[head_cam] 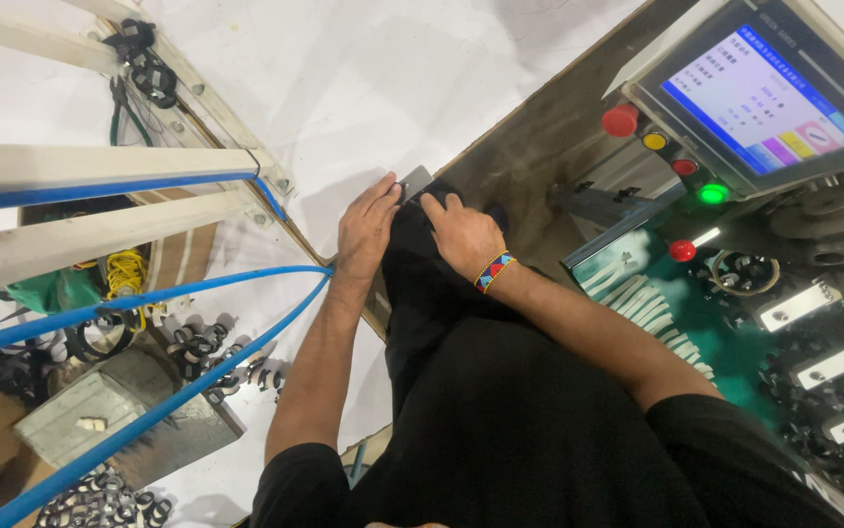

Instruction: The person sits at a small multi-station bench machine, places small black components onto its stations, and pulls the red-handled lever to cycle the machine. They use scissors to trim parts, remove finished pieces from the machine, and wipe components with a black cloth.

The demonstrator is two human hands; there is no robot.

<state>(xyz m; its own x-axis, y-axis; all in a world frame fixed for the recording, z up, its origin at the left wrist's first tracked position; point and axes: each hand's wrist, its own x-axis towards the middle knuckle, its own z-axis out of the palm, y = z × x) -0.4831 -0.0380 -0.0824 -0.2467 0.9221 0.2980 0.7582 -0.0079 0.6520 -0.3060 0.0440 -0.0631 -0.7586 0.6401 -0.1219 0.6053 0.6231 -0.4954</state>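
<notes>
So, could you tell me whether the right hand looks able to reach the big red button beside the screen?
Probably yes: the right hand rests near the knee, and nothing visible stands between it and the red button.

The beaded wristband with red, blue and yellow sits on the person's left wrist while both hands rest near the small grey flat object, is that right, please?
Not quite: the head view shows the beaded wristband with red, blue and yellow on the right wrist, not the left. The rest holds: the left hand and the right hand both rest near the small grey flat object.
</notes>
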